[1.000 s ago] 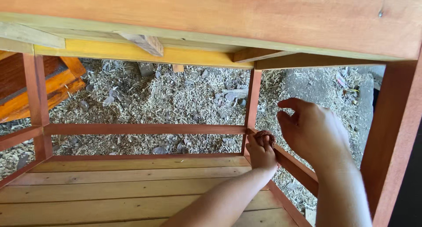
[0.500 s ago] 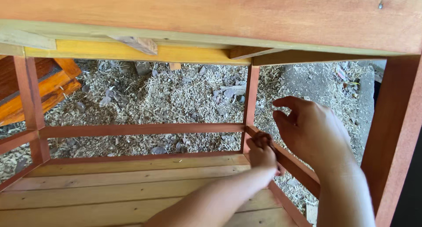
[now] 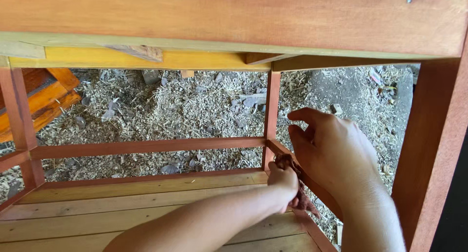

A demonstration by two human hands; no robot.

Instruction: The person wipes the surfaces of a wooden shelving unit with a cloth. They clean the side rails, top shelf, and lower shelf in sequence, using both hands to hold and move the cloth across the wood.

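Left hand: the left hand point(image 3: 284, 180), lower centre of the frame, is clenched around a dark reddish-brown rag point(image 3: 295, 183) and presses it against the reddish stained wooden side rail point(image 3: 312, 183).
Right hand: the right hand point(image 3: 334, 152), right of centre, hovers just above the rag with fingers curled and thumb near the fingertips; whether it pinches anything, I cannot tell.
Rag: bunched on the side rail, just right of the reddish upright post point(image 3: 271, 116).
Frame: a broad reddish-brown wooden board point(image 3: 234, 18) fills the top; a yellow crosspiece point(image 3: 146, 60) runs beneath it.
Shelf: pale wooden slats point(image 3: 122, 203) across the lower left.
Ground: grey dirt strewn with wood shavings point(image 3: 185, 105) behind the rails.
Upper left: orange wooden planks point(image 3: 46, 98).
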